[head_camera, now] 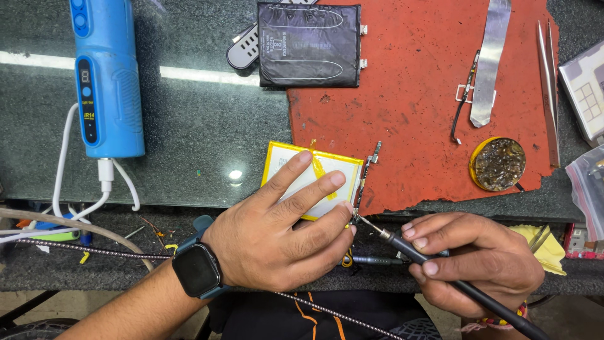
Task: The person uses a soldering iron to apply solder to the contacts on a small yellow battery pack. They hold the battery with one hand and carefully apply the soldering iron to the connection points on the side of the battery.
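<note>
Right hand: the right hand (478, 267) is closest to the camera. Its fingers are curled and pressed together around a thin black soldering iron (428, 261), held like a pen.
Iron tip: the tip rests right at the lower right corner of the white battery, by the little connector strip (367, 176).
Left hand: the left hand (277, 236) lies flat on the white battery, fingers a bit spread, pressing it down. It pinches nothing. A dark smartwatch (197, 269) sits on its wrist.
White battery: the flat white battery with yellow edges (286, 164) lies at the front of the tabletop (207, 126), partly on the red mat (415, 107). Yellow tape (316, 165) is stuck across it.
How far along: I think the work on the connector corner is in the middle. The tip is on the joint and the battery is held down, so the joint does not look finished yet.
Farther back: a round tin of brown flux (498, 164), a small loose flex cable (464, 104), a metal pry tool (489, 63) and tweezers (548, 82) lie on the mat.
Farthest: a black battery (309, 44) lies at the top, and a blue tool with a white cable (107, 75) lies on the left.
</note>
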